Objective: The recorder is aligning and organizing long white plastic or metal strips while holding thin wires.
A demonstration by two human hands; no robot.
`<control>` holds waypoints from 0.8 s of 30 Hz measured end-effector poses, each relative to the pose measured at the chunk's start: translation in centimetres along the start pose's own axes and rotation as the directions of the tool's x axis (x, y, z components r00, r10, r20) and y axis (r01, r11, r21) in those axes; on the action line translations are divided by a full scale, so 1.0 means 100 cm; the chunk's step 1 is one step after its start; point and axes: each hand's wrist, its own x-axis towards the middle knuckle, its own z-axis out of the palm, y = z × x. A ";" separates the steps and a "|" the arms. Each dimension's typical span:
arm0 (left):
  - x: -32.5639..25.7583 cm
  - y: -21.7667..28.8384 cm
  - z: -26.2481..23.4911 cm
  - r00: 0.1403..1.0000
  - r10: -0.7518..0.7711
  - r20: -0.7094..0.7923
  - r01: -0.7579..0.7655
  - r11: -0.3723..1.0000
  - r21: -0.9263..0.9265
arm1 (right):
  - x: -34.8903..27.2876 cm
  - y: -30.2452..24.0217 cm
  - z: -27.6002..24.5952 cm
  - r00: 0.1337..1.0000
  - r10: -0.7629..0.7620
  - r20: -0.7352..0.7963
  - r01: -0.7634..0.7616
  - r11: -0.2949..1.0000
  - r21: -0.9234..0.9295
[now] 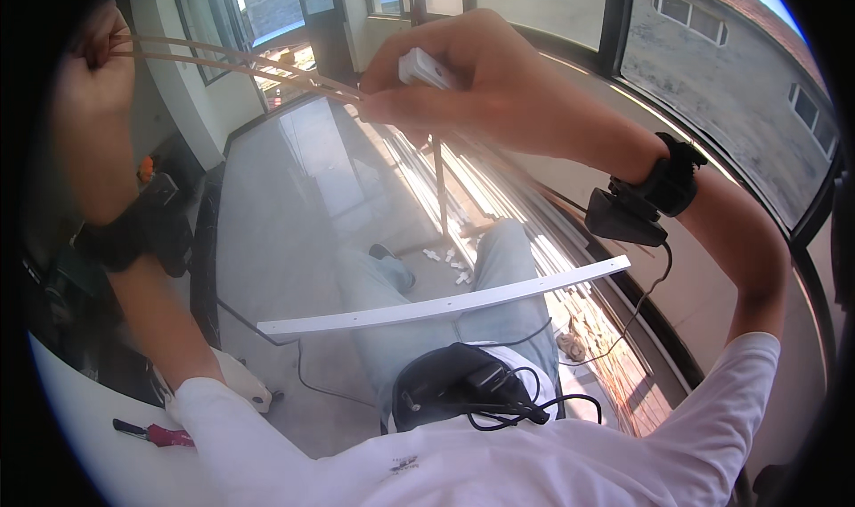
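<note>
My left hand (100,57), raised at the far upper left, is closed on a thin tan band (227,58). The band runs in two strands across to my right hand (485,84), where they come together at the fingertips. Inside that closed right hand sits a small white plastic piece (422,68), partly covered by the fingers. Across my thighs lies a long white strip (405,314) with several small holes, touched by neither hand. Whether the band is one loop or two separate strands I cannot tell.
Several small white fittings (456,263) lie on the floor between my legs. Long white strips (426,186) lie along the window wall on the right. A black pouch with cables (468,387) rests at my waist. A cable (646,298) hangs from the right wrist device (628,215).
</note>
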 end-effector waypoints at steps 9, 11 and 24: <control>-0.155 -0.283 0.177 0.808 -0.207 -0.552 0.229 0.973 -0.030 | -0.245 0.025 -0.016 0.909 0.412 0.062 -0.405 0.909 -0.095; -0.182 -0.332 0.185 0.790 -0.303 -0.534 0.297 0.950 -0.099 | -0.281 0.019 -0.009 0.804 0.587 0.095 -0.576 0.809 -0.117; -0.284 -0.370 0.065 0.373 -0.928 0.000 0.325 0.130 0.937 | -0.648 0.054 -0.016 0.385 0.596 -0.705 -0.907 0.101 -0.410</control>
